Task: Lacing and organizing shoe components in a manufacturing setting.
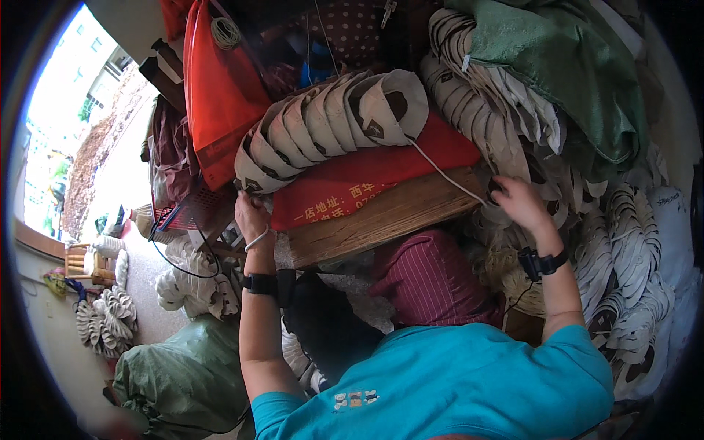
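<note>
A row of nested off-white shoe uppers [315, 132] with dark patches lies across a red cloth [323, 196] on a wooden board [367, 220]. From the row's right end a white cord [444, 174] runs down to the right. My right hand [513, 202] is closed at the cord's far end, its fingertips pinched together beside the board. At the lower left end of the row, my left hand [253, 215] is closed, fingertips against the edge of the last upper. Whatever lies between those fingertips is too small to make out.
More strung uppers [623, 242] hang and heap on the right, below a green sack [557, 73]. A red bag [220, 95] hangs at the left above a red basket [198, 209]. Another green sack [183, 370] and piled uppers [106, 319] sit at lower left.
</note>
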